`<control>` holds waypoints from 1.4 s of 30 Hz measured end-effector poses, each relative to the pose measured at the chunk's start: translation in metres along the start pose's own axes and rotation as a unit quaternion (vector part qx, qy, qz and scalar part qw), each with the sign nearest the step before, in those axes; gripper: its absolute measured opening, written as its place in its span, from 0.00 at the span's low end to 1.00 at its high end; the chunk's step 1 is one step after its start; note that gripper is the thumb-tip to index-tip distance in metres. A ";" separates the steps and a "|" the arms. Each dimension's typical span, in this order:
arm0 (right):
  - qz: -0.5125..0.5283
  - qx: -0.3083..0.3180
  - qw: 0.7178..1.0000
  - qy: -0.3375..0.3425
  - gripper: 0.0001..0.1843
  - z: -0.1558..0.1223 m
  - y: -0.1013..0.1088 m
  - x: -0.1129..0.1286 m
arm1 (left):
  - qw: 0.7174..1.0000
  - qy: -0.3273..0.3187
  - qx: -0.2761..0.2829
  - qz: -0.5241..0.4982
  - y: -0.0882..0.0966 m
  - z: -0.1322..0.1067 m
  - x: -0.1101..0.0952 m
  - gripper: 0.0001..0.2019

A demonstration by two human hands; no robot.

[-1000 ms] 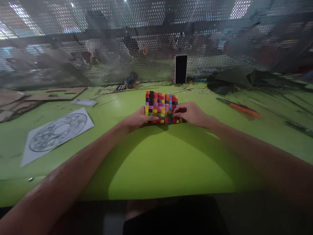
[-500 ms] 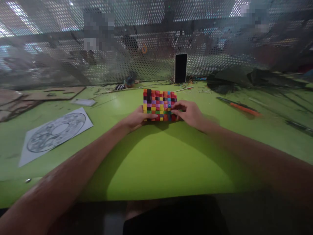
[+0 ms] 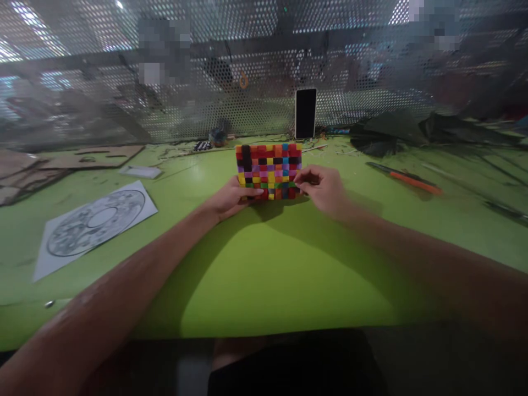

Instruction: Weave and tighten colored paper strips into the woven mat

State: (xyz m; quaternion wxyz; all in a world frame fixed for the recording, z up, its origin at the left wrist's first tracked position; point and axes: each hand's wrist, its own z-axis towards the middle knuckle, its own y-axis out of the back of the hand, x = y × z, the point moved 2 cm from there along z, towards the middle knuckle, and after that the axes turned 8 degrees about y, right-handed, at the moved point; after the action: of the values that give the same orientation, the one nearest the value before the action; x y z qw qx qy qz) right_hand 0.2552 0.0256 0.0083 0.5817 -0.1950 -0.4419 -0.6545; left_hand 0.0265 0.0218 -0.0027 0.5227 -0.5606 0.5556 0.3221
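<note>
A rectangular woven piece (image 3: 270, 170) of glossy strips in red, yellow, black, purple, green and blue stands tilted up at the middle of the table. My left hand (image 3: 231, 199) grips its lower left side, thumb across the front and the other fingers out of sight behind. At its right edge, my right hand (image 3: 324, 188) has thumb and forefinger pinched together against the weave. Whether a single loose strip lies between those fingertips is too small to make out.
On the left of the green table (image 3: 264, 275) lie a sheet with a printed round pattern (image 3: 119, 201) and cut cardboard (image 3: 91, 157). A phone (image 3: 306, 114) leans on the perforated metal screen (image 3: 264, 107). To the right are an orange-and-black tool (image 3: 412, 180) and dark leaf-like pieces (image 3: 379, 135).
The woven piece has risen slightly and turned more upright, showing more of its face. My right hand has shifted a little to the right, towards its edge.
</note>
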 end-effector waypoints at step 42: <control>0.134 -0.075 0.973 -0.172 0.17 -0.004 -0.010 0.002 | 1.000 -0.005 -0.002 -0.016 0.007 0.008 0.006 0.17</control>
State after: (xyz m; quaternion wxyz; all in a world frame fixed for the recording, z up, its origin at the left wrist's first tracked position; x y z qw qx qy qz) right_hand 0.2465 0.0202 0.0045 0.5629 -0.4055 -0.4550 -0.5582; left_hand 0.0223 0.0287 -0.0121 0.5296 -0.5686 0.5432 0.3180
